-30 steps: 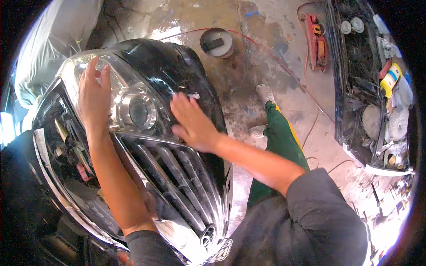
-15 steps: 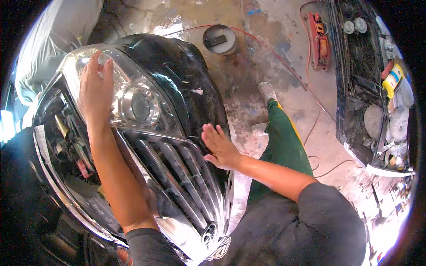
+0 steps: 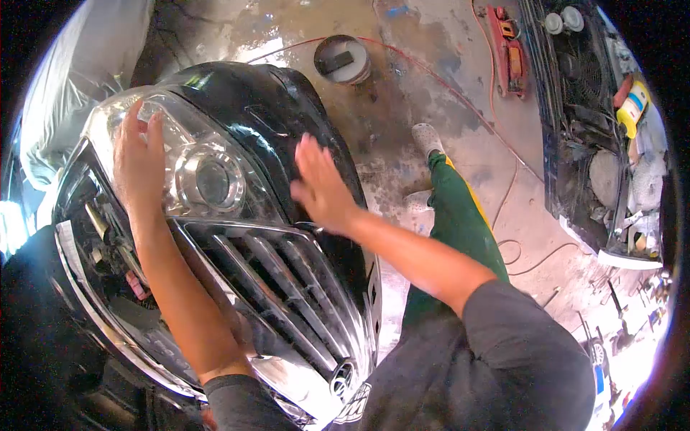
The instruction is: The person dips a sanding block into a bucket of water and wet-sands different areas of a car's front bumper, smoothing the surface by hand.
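Note:
My left hand (image 3: 140,165) rests with fingers apart on the clear headlight (image 3: 208,179) of a black car, near its outer side. Over the glossy black fender (image 3: 248,108) is my right hand (image 3: 323,183), empty, its fingers stretched out and slightly blurred. Whether its palm touches the paint I cannot tell. Below the hands lies the chrome-edged grille (image 3: 280,287), with a round emblem (image 3: 343,377) at its lower end.
A bucket (image 3: 363,70) with a dark block stands on the wet floor beyond the fender. A red jack (image 3: 512,61), a red hose (image 3: 460,100) and a car front part (image 3: 568,129) with a yellow bottle (image 3: 632,108) are at the right.
My right hand moved down along the fender toward the grille's edge, then back up. My left hand has stayed on the headlight. The view has shifted slightly.

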Demonstrator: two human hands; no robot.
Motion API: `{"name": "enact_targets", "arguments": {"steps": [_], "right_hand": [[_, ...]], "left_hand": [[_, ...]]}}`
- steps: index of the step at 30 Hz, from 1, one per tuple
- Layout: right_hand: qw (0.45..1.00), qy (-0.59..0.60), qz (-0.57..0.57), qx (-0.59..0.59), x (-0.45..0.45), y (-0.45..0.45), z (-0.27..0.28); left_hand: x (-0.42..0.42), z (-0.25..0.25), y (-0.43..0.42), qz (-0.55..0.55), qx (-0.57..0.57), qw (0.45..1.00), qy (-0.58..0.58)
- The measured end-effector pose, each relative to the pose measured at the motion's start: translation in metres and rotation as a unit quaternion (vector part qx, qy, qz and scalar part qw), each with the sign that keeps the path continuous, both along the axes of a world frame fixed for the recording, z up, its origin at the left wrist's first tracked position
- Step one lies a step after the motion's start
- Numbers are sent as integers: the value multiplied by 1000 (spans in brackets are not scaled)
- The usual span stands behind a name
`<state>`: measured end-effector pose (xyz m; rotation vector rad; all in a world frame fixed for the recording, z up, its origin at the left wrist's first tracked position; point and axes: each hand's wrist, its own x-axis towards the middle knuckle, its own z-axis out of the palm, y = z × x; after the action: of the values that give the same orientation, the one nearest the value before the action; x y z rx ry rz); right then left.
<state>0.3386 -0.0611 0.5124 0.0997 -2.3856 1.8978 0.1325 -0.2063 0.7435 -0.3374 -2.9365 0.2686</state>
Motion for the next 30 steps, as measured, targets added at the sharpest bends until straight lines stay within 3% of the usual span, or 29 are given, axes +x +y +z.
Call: {"name": "enact_targets", "arguments": {"steps": [1,4,8,11,14,16,20,22,25,26,28,30], "right_hand": [[995,-71,-37,-54,-30,-1,-12],[990,-122,-61,-38,-41,-2,-8],[997,-55,49,-3,91,-5,10],[991,-114,-18,-68,56,-8,-8],[958,-266,-44,-97,-56,-1,-54],[967,-161,-96,-172,-57,-12,-64],[993,-75,-19,-91,87,-9,0],[986,-116,-21,-119,88,-7,-3],[943,-234,-75,-225,-10,-1,-43],[937,-250,-12,-245,-44,14,-56],[941,-263,-37,-211,-46,3,-59],[934,-200,-67,-287,20,-5,-36]], "left_hand": [[0,1,2,1,-2,1000,5],[0,5,9,20,-9,1000,-5],[2,6,10,35,-7,999,-28],[1,2,5,13,6,1000,-9],[-2,1,1,-3,-6,1000,-3],[-2,5,8,18,3,1000,-20],[-2,1,3,3,-1,1000,-8],[-3,1,1,12,7,1000,-20],[-2,1,2,29,19,999,-26],[-2,1,3,33,22,999,-27],[-3,1,5,28,-1,999,-17],[-3,1,1,22,-12,1000,-10]]}}
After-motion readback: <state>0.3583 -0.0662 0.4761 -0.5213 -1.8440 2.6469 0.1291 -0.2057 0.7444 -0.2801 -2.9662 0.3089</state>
